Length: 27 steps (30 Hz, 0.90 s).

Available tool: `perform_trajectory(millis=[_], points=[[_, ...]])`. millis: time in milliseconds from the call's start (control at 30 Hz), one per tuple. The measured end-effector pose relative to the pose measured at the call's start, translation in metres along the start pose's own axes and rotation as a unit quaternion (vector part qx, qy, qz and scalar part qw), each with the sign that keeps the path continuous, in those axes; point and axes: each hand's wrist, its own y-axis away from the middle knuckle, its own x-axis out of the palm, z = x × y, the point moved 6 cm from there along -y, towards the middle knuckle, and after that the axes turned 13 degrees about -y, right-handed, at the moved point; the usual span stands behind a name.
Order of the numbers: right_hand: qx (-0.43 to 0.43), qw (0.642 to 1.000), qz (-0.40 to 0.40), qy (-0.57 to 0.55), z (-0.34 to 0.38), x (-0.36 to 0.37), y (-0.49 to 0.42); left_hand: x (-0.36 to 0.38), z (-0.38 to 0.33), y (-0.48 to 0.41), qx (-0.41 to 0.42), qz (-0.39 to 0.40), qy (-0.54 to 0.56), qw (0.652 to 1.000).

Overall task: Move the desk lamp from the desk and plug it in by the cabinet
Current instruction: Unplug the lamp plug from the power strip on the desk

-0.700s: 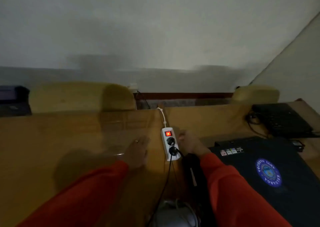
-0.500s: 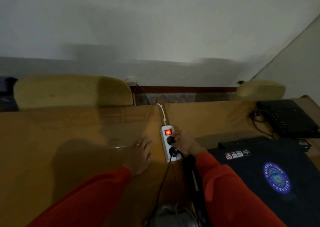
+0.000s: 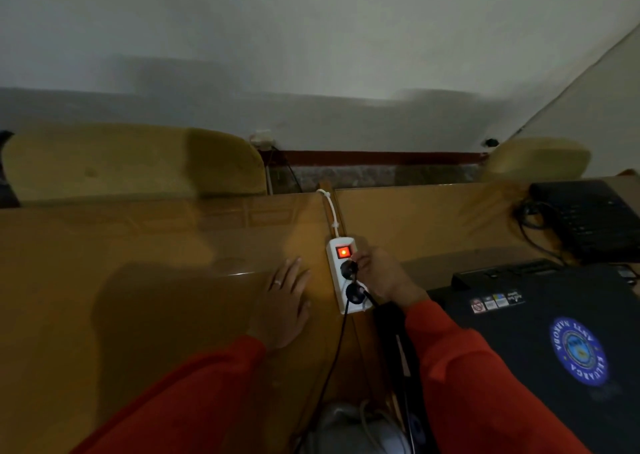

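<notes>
plug [image 3: 348, 269] in upper socket of power strip [image 3: 346, 275], strip's long axis running away from the person | right hand [image 3: 379, 275] pinched on plug, seemingly the lamp's, from the right | left hand [image 3: 285, 303] flat, fingers spread on tabletop [image 3: 138, 263], just left | lamp itself not clearly visible

right hand [image 3: 379, 275] now pinching upper plug [image 3: 348, 268], left hand [image 3: 285, 301] slid nearer power strip [image 3: 344, 273]

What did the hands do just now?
The right hand moved forward along the power strip and its fingers closed on the upper plug. The left hand stayed flat on the desk; the switch stayed lit.
</notes>
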Motion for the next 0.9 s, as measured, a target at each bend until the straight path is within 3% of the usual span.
perform_trajectory(millis=[267, 600, 800, 900], points=[[-0.033, 0.998, -0.02, 0.056, 0.006, 0.006, 0.001, -0.001, 0.0, -0.003, -0.003, 0.0, -0.008, 1.0], [-0.076, 0.996, -0.02, 0.038, 0.015, 0.002, 0.011, 0.001, 0.001, -0.001, 0.0, 0.007, 0.017, 1.0], [-0.11, 0.99, -0.082, -0.029, 0.026, -0.008, 0.028, -0.007, 0.0, -0.002, 0.026, 0.051, 0.06, 0.997], [-0.13, 0.977, -0.128, -0.107, 0.035, -0.015, 0.045, -0.023, 0.001, -0.001, 0.019, 0.072, 0.132, 0.988]])
